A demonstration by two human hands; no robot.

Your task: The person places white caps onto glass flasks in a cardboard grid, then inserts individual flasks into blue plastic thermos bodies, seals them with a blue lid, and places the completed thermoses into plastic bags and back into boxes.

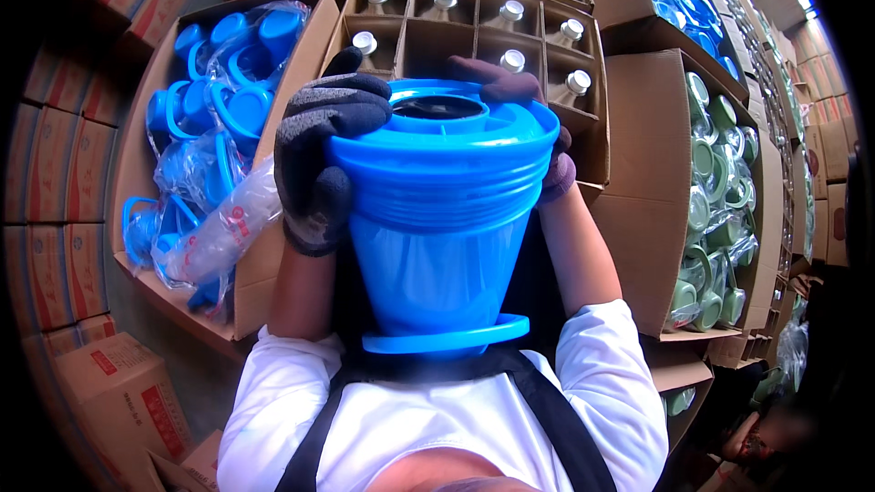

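Note:
A blue plastic thermos jug [437, 264] stands upright in front of my chest, its ribbed collar and wide rim toward me. A round dark opening [437, 107] sits in its top, and a flat blue ring juts out at its base. My left hand [324, 150], in a grey and black glove, is closed against the left side of the rim. On the other side my right hand [510, 87], in a dark glove, wraps the far right of the rim; part of it is hidden behind the jug.
Ahead is a divided carton [492, 36] of silver flasks with white caps. An open carton [260, 287] of blue plastic parts in clear bags stands left; another [638, 182] with green parts stands right. Stacked boxes [55, 164] line the far left. A person [756, 437] partly shows lower right.

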